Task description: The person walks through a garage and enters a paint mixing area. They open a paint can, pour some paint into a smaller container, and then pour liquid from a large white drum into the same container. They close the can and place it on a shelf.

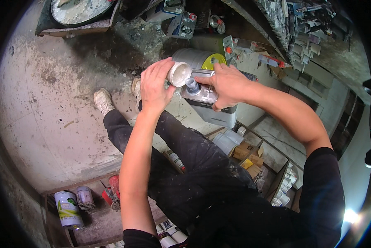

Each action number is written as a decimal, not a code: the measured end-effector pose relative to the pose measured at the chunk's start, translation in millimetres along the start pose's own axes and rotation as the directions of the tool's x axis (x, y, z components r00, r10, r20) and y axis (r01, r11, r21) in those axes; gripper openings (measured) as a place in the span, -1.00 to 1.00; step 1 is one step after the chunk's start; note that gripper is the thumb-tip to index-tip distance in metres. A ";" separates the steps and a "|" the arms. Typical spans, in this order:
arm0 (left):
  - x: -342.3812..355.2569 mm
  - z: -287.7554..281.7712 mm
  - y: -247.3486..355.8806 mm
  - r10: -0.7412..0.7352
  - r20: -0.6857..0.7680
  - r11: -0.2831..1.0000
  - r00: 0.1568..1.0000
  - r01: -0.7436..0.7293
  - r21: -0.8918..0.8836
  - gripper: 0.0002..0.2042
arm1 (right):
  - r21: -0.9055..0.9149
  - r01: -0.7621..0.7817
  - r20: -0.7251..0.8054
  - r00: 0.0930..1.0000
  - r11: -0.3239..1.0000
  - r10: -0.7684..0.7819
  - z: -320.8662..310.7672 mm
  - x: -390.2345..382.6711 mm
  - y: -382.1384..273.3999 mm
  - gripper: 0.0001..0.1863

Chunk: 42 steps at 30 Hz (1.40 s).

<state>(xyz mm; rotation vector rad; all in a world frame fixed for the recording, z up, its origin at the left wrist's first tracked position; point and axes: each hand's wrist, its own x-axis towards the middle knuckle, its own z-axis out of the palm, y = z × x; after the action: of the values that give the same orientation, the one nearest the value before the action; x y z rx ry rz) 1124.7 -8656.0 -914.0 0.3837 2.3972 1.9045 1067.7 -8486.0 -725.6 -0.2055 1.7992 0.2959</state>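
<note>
My left hand is closed round a small white cup, its fingers wrapped over the far side. The cup is tilted, with its open mouth facing right, and its inside looks whitish. Close beside its rim stands the clear spout of a rectangular metal can. My right hand grips the top of this can by its handle, the index finger stretched toward the spout. The can leans toward the cup. Whether liquid is running between them I cannot tell.
A metal drum with a yellow-green end lies just beyond the can. More rectangular cans stand at the back. A round, paint-crusted lid is at the far left. Near me, a low shelf holds a white-green tin and boxes sit right.
</note>
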 end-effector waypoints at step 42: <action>79.9 -84.5 2.4 0.045 -0.147 0.994 0.988 -0.030 0.105 -0.35 | 0.918 -0.067 -0.310 0.492 0.391 0.813 54.6 326.8 -13.7 0.39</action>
<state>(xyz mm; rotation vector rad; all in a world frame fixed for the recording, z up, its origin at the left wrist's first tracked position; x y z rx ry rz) 1031.1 -8717.7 -882.9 0.3033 2.6081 1.8945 1042.1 -8476.6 -1056.1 1.1591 2.6110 -0.3452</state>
